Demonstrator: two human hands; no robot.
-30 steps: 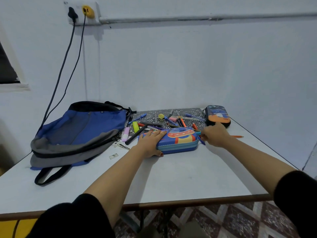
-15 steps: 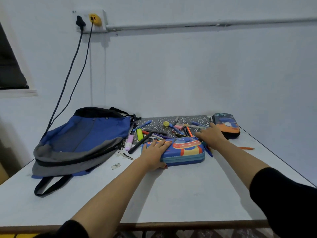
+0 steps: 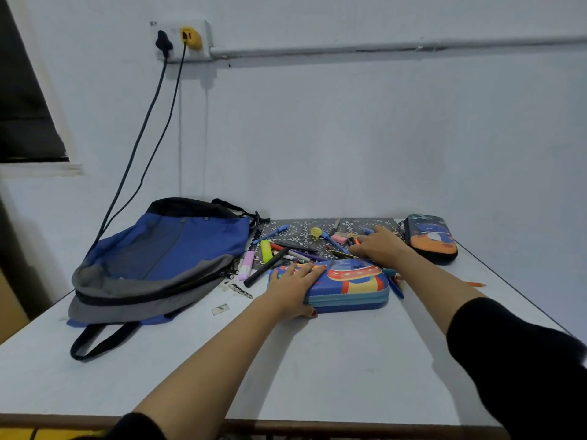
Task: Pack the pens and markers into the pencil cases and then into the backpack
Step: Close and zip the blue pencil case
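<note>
White wall [image 3: 349, 138] backs a pale counter [image 3: 349, 360], with a socket [image 3: 181, 39] high up and two dark cables [image 3: 143, 144] hanging down behind a blue and grey backpack [image 3: 165, 252], which lies flat at the counter's left. Beside it, at the far edge, a patterned mat [image 3: 301, 231] carries a loose scatter of pens and markers [image 3: 295, 249]; a yellow highlighter [image 3: 266, 250], a pink highlighter [image 3: 247, 265] and a long black marker [image 3: 265, 268] spill off its left corner.

Just in front of the mat sits a blue pencil case [image 3: 352, 282] (zipped, a cartoon saucer on its lid). The left hand [image 3: 293, 281] rests on its left end, fingers [image 3: 305, 268] straight and spread over the lid, thumb against the near side. The right hand [image 3: 381, 247] is down among the pens on the mat; whether its fingers [image 3: 378, 230] pinch one I cannot tell. A dark pencil case [image 3: 432, 238] lies just right of that hand, and an orange pencil [image 3: 475, 284] lies apart near the right edge.
</note>
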